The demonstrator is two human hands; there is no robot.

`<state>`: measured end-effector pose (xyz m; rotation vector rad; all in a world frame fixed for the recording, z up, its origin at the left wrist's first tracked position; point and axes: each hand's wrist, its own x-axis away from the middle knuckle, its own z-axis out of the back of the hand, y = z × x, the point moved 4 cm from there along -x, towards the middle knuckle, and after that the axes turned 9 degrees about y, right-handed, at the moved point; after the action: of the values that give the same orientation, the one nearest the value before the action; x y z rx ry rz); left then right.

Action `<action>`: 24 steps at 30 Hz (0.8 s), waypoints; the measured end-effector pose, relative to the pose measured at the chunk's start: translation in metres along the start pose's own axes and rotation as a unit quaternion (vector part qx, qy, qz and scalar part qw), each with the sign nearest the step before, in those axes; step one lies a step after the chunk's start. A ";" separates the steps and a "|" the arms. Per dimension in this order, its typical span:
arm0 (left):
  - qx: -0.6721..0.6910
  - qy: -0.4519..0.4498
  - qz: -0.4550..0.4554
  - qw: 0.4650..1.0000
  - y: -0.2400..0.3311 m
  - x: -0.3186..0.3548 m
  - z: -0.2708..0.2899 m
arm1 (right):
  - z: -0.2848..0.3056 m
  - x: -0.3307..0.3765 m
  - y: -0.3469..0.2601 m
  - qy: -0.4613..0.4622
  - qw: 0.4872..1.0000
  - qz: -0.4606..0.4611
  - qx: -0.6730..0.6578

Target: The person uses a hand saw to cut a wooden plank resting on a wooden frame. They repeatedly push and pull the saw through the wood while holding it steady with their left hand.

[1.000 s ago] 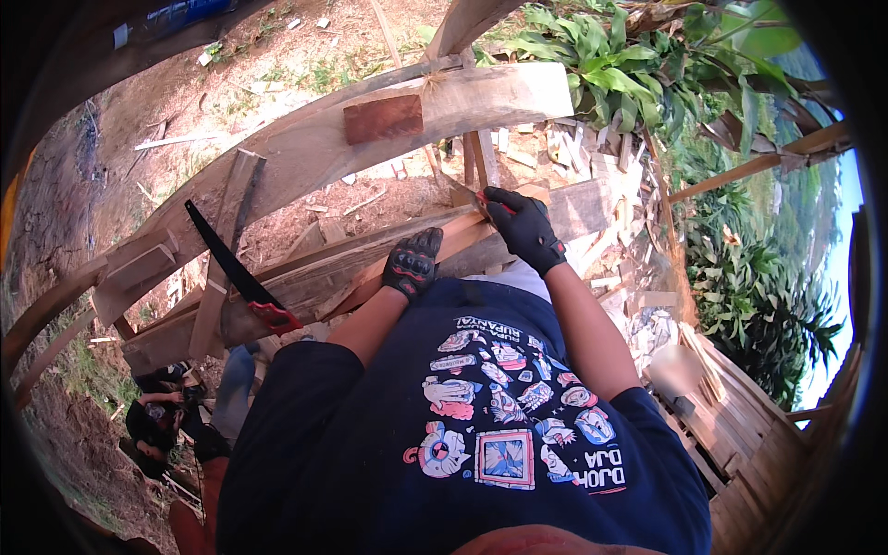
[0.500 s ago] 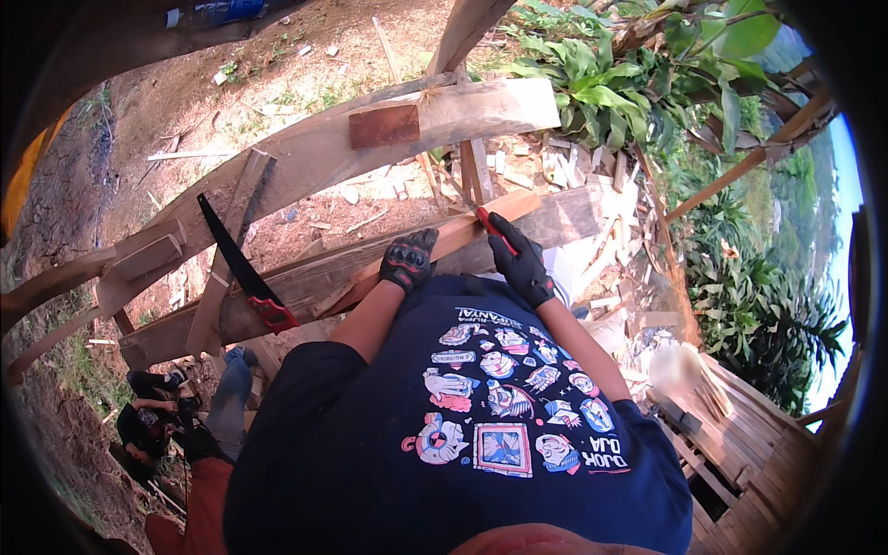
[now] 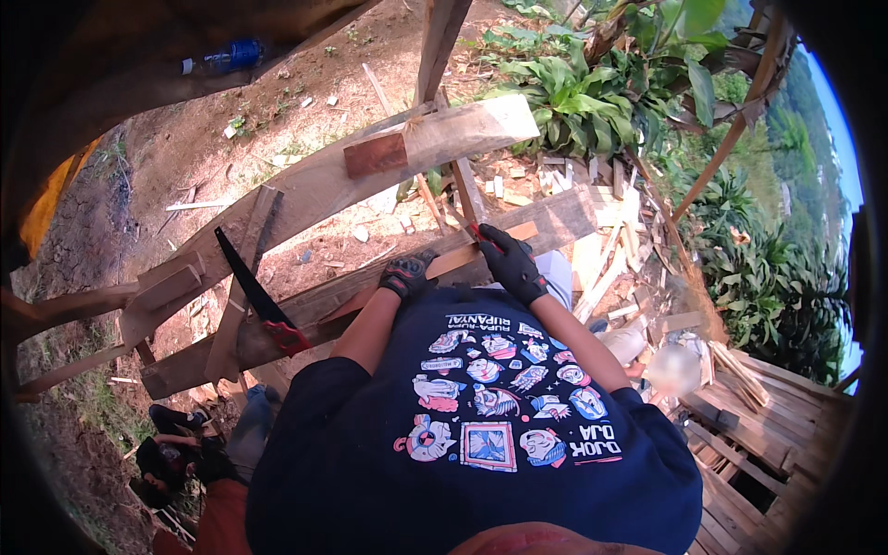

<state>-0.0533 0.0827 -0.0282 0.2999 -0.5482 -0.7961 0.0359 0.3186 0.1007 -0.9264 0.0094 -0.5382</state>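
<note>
The right grip (image 3: 511,265) partly hides a red handle (image 3: 475,232).

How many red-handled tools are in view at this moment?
2: one black-bladed handsaw with a red handle, left of the black-gloved left hand; one red-handled hand tool, its type unclear, held in the black-gloved right hand. Others may be hidden.

head view: wide fisheye, left one of a side-by-side pair, head-worn. aim: steeply down from above, over the front of the shirt (image 3: 370,444), landmark and closest large thing to the lens. middle range: left hand (image 3: 405,275) and right hand (image 3: 510,265), just beyond the shirt. farther: ground (image 3: 190,153), past the shirt and to its left. farthest: sky (image 3: 838,129), well right of the shirt. edges: dark, curved, straight lines bowed.
</note>
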 end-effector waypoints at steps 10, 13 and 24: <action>-0.071 0.133 -0.055 0.987 0.031 0.024 -0.004 | 0.014 0.006 -0.026 0.024 0.995 -0.079 -0.055; -0.101 0.155 -0.054 0.981 0.029 0.026 -0.009 | 0.026 0.006 -0.045 0.025 0.997 -0.062 -0.042; 0.007 0.106 0.068 0.992 0.006 0.007 -0.043 | 0.028 0.015 -0.006 0.048 0.991 0.004 -0.124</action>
<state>-0.0214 0.0833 -0.0579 0.3520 -0.3705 -0.6198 0.0527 0.3303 0.1250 -1.1411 0.1698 -0.5824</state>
